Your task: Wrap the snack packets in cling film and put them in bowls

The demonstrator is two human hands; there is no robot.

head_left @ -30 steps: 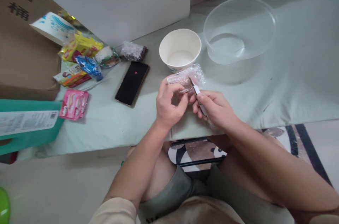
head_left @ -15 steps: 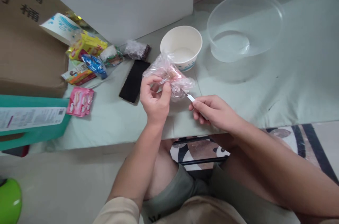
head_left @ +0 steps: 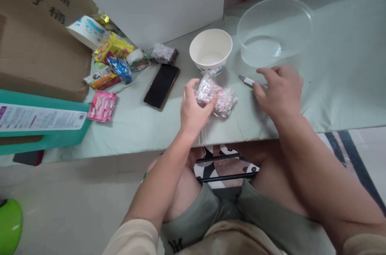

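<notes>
My left hand point(head_left: 195, 107) curls around the left side of a crumpled clear-plastic-wrapped bundle point(head_left: 221, 100) with something pinkish inside. I cannot make out its contents. To the right, my right hand point(head_left: 280, 88) is over the table, slightly blurred, its thumb and fingers apart. A small knife with a white handle point(head_left: 249, 81) lies on the cloth by the right thumb, blade pointing left; its far end is hidden by that hand. Just behind the bundle stands a white paper bowl point(head_left: 211, 48) with a blue pattern.
A large clear plastic basin point(head_left: 274, 31) stands behind my right hand. On the left lie a black phone point(head_left: 162, 86), a pink snack pack point(head_left: 102, 106) and several wrapped snacks point(head_left: 120, 68). Cardboard point(head_left: 39, 50) and white boxes point(head_left: 169, 1) border the table's back and left.
My right hand has moved right, away from the bundle, and let go of the knife on the cloth. My left hand now holds the bundle lower, and its plastic is more bunched.
</notes>
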